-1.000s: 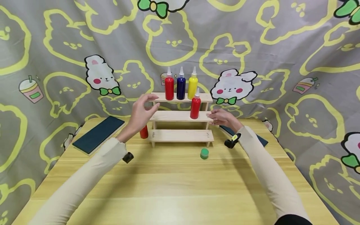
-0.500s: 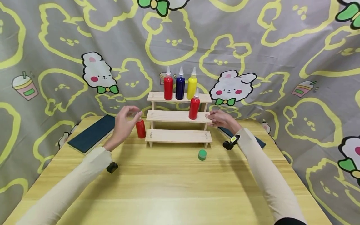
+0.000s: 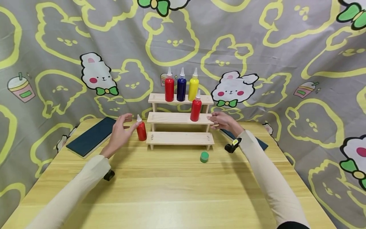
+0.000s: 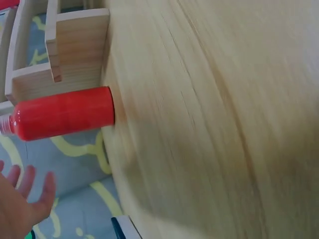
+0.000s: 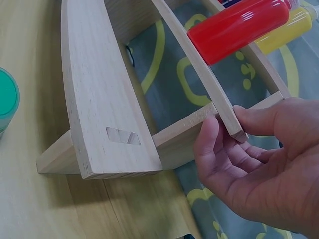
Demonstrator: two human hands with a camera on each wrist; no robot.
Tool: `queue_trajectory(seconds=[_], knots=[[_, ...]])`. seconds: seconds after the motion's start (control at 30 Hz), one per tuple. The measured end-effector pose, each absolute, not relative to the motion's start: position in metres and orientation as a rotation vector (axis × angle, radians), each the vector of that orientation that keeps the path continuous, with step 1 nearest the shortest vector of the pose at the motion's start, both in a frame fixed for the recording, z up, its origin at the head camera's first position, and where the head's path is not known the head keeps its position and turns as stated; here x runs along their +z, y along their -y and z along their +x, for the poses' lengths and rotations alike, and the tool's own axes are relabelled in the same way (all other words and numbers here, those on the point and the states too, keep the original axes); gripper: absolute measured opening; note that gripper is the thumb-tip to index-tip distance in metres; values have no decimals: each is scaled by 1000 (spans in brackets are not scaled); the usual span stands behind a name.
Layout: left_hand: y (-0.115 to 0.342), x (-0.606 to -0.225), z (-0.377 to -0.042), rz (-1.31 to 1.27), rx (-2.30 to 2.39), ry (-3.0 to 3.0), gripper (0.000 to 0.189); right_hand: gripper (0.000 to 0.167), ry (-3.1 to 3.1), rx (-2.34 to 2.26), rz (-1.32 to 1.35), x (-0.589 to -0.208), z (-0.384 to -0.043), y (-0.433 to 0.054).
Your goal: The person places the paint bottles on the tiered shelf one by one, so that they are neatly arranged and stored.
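A three-tier wooden shelf (image 3: 180, 139) stands at the back of the table. My right hand (image 5: 269, 159) pinches the right end of its middle board between thumb and fingers. Left of the shelf, a red squeeze bottle (image 4: 65, 113) with a white nozzle stands on the table. My left hand (image 3: 120, 133) is beside this bottle, fingers spread and apart from it in the left wrist view. Another red bottle (image 3: 195, 109) stands on the middle board. On the top board are a red bottle (image 3: 169, 89), a dark blue bottle (image 3: 181, 89) and a yellow bottle (image 3: 193, 89).
A small green-lidded jar (image 3: 204, 157) sits in front of the shelf's right side. One dark flat board (image 3: 92, 136) lies at the back left of the table; another dark board (image 3: 261, 144) is partly hidden by the right arm. A patterned curtain (image 3: 177, 38) hangs behind.
My left hand has moved left and down from the shelf's left end to the red bottle on the table. The right hand keeps its grip on the middle board.
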State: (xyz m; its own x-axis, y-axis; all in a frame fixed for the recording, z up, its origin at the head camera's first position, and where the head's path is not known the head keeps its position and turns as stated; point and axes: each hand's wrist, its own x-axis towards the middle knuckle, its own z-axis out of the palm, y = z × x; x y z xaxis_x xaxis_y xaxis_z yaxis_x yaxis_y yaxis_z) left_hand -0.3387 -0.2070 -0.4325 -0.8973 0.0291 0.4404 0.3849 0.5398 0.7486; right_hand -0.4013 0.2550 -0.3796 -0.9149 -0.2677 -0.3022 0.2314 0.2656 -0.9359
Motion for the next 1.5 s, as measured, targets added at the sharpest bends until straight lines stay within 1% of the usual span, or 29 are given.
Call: queue_trajectory(seconds=[0.13,0.23,0.4,0.47,0.63,0.73,0.9,1.03,1.2,1.3,1.4,1.5], knots=[[206,-439,-343,-379,-1352,2505,62,20,-2131,-1692,-21,-378,-401,-255],[205,-442,-347,-436,-1317,2546,58,20,-2093,-1713,-25,-378,-402,-254],[205,-440,-353,-455,-1245,2564,53,18,-2071,-1729,-46,-374,-406,-248],[204,-441,-356,-440,-1251,2558,53,21,-2074,-1723,-57,-372,-405,-248],[194,-451,-360,-440,-1314,2515,53,37,-2076,-1687,-112,-369,-402,-254],[189,-454,-362,-443,-1352,2511,54,42,-2107,-1637,-92,-369,-403,-257],[187,-457,-361,-443,-1417,2507,57,40,-2139,-1563,26,-368,-406,-257],[189,-456,-361,-367,-1521,2499,61,38,-2127,-1576,19,-368,-408,-258],[194,-446,-354,-214,-1802,2401,62,33,-2069,-1636,0,-371,-407,-258],[196,-434,-344,-174,-1858,2345,63,33,-2040,-1643,2,-374,-405,-258],[195,-412,-336,-214,-1771,2300,60,33,-2033,-1659,4,-376,-403,-258],[190,-384,-332,-331,-1610,2249,54,32,-2031,-1678,-4,-376,-403,-257]])
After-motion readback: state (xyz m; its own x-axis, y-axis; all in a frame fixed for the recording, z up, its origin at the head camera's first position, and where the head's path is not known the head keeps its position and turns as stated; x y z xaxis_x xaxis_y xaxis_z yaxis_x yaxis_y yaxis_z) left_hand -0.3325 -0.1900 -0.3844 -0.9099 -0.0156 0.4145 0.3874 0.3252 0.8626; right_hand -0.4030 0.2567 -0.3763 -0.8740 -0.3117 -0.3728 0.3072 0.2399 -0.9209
